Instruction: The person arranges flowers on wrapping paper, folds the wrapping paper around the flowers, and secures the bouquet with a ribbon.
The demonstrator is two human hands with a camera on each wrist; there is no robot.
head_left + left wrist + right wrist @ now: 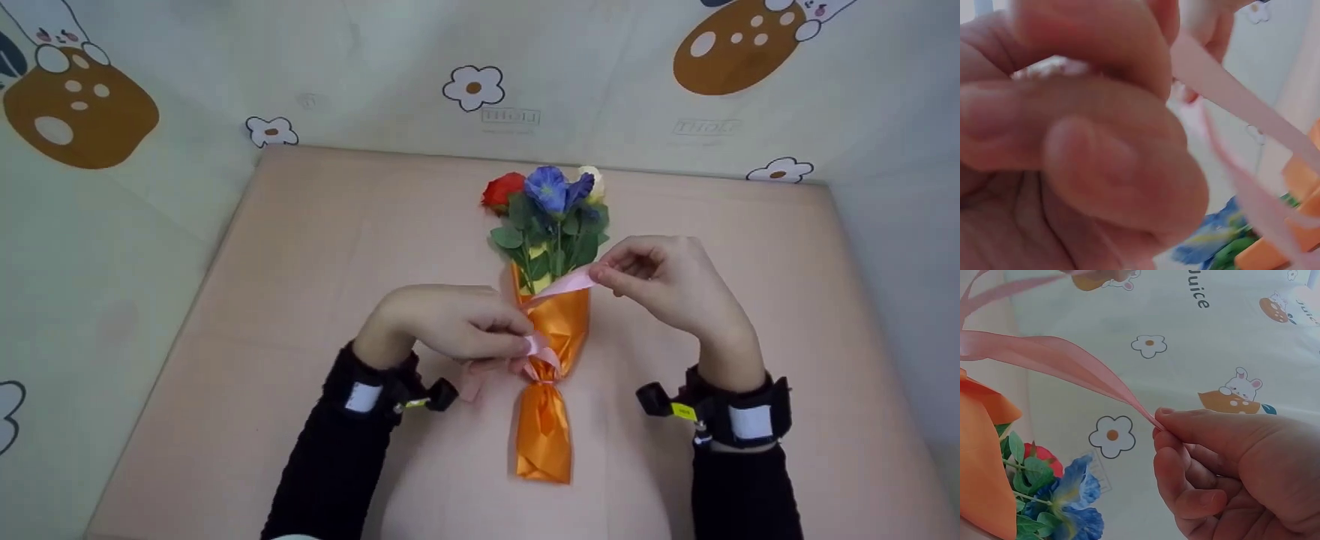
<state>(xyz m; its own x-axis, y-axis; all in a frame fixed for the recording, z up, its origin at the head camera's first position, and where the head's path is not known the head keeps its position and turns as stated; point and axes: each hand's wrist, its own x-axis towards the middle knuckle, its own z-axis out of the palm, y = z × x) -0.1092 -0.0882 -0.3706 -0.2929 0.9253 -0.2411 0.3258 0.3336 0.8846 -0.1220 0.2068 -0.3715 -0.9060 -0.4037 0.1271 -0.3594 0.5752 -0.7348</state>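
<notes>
A bouquet of red, blue and cream flowers [547, 190] with green leaves lies on the table, wrapped in shiny orange paper [559, 322] that is cinched near its lower part. Pink ribbon [1067, 360] goes round the cinched spot. Over the upper wrap, my right hand [660, 281] pinches one ribbon end between thumb and forefinger and holds it taut, up and to the right. My left hand [465, 322], at the wrap's left side, pinches another stretch of ribbon [534, 345]. Its fingers [1129, 169] are curled close before the left wrist camera.
The bouquet rests on a pale pink tabletop [337, 225]. Behind it stands a light wall covering [375, 75] printed with flowers and rabbits. A loose pink ribbon tail [474, 379] lies below my left hand, beside the cinched wrap.
</notes>
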